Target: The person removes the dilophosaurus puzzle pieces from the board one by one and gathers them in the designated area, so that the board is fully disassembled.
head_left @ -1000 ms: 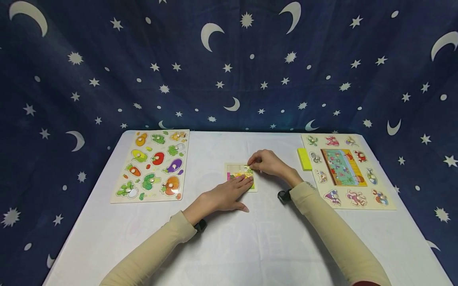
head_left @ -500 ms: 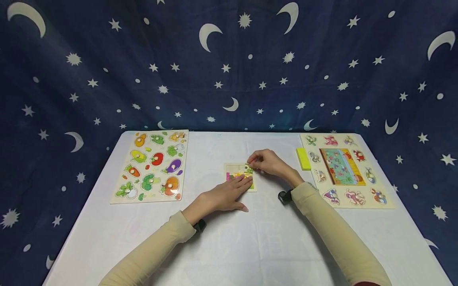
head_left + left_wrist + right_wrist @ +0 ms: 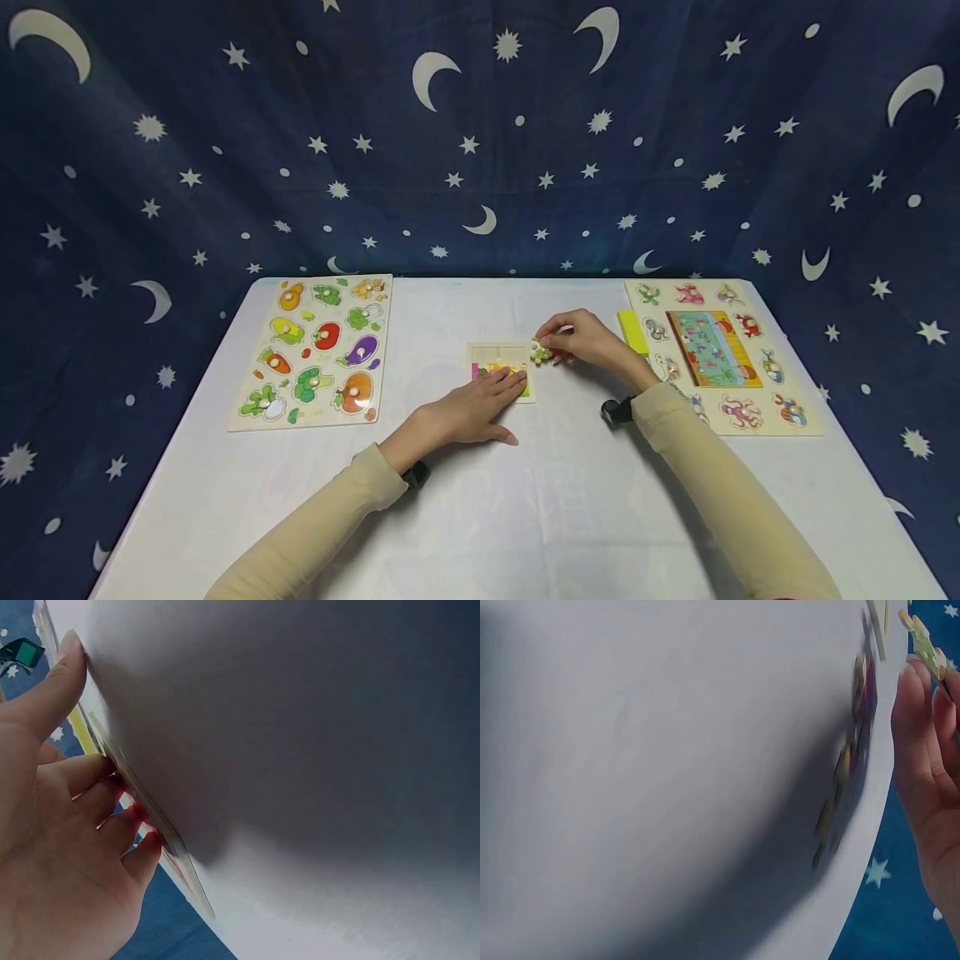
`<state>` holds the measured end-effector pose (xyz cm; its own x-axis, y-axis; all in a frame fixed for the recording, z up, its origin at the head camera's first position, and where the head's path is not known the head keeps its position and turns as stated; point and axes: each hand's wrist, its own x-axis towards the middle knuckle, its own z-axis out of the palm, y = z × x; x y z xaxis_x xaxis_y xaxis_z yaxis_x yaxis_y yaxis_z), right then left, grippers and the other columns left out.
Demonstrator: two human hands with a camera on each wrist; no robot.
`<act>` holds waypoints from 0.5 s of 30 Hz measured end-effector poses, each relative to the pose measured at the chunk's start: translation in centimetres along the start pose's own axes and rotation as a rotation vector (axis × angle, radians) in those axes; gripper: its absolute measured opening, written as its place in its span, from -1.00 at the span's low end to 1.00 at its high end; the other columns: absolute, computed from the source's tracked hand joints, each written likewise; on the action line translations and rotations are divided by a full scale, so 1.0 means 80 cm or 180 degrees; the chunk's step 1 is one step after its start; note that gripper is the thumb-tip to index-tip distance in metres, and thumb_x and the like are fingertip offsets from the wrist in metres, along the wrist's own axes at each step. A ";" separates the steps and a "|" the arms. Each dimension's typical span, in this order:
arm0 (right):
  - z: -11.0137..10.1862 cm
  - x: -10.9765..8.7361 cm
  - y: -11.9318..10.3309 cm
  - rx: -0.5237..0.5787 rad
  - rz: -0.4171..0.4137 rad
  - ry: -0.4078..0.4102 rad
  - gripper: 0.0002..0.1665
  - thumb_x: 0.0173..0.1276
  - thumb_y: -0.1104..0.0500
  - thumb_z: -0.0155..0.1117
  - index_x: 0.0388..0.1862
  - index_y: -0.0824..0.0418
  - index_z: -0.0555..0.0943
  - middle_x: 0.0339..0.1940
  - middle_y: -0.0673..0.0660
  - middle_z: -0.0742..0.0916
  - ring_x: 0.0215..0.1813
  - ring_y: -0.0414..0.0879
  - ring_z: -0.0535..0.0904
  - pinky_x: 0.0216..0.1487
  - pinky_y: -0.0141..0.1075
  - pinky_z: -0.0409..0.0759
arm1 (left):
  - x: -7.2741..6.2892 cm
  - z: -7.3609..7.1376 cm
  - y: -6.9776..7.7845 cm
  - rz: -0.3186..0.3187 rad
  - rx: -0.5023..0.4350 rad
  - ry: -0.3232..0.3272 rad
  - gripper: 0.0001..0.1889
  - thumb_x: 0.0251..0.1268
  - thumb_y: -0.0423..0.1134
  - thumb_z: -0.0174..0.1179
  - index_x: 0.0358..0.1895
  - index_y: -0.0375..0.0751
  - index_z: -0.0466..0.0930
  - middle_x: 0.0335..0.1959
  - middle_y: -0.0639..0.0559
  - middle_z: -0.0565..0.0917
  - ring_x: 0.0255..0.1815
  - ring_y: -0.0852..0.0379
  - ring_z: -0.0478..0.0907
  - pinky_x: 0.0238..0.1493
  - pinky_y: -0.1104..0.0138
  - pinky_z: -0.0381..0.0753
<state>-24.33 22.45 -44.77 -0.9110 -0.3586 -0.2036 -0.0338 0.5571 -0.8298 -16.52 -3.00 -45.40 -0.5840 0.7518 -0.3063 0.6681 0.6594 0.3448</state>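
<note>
A small square jigsaw tray (image 3: 497,344) with a pale wooden rim lies mid-table in the head view. My left hand (image 3: 468,412) rests on it with fingers extended, covering much of the picture; yellow and magenta pieces show around the fingers. The left wrist view shows that hand's fingertips (image 3: 142,844) against the tilted-looking tray edge (image 3: 169,836). Just right of the tray's upper right corner, my right hand (image 3: 588,339) pinches a green jigsaw piece (image 3: 537,354) between thumb and fingers. The piece (image 3: 928,649) also shows off the table in the right wrist view.
A vegetable knob puzzle board (image 3: 307,354) lies at the left. At the right lies a sea-animal knob puzzle board (image 3: 735,408), with a yellow block (image 3: 632,332) beside its left edge. A dark blue curtain (image 3: 390,208) with moons and stars hangs behind the white table (image 3: 450,517).
My right hand has taken the green jigsaw piece out of the tray's upper right corner and moved it slightly to the right. My left hand has stayed on the tray.
</note>
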 end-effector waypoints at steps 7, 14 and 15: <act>-0.026 -0.018 0.016 -0.0056 0.0002 0.0098 -0.75 0.51 0.24 0.29 0.04 0.35 0.73 -0.09 0.31 0.76 -0.28 0.03 0.76 -0.20 -0.19 0.77 | -0.001 -0.002 0.002 0.0025 -0.0045 0.0010 -0.03 0.42 0.22 0.21 0.69 -0.12 -0.07 0.73 0.06 -0.09 0.74 -0.02 -0.21 0.69 0.13 -0.07; -0.048 -0.034 0.029 -0.0166 0.0136 0.0137 -0.74 0.52 0.23 0.26 0.05 0.34 0.72 -0.09 0.28 0.77 -0.28 -0.01 0.73 -0.20 -0.22 0.72 | -0.003 -0.002 0.003 0.0005 -0.0069 0.0025 -0.03 0.41 0.21 0.22 0.69 -0.12 -0.05 0.73 0.06 -0.08 0.74 -0.02 -0.19 0.69 0.13 -0.06; -0.051 -0.036 0.033 -0.0191 0.0149 0.0148 -0.75 0.52 0.23 0.26 0.05 0.33 0.73 -0.10 0.27 0.77 -0.28 -0.01 0.73 -0.20 -0.22 0.72 | -0.003 -0.002 0.003 0.0007 -0.0069 0.0025 -0.03 0.41 0.21 0.22 0.69 -0.13 -0.05 0.73 0.06 -0.08 0.74 -0.02 -0.19 0.69 0.13 -0.07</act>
<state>-23.49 27.95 -44.26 -0.9302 -0.2967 -0.2160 -0.0140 0.6169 -0.7869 -16.29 -3.00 -45.10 -0.5861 0.7533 -0.2986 0.6594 0.6575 0.3646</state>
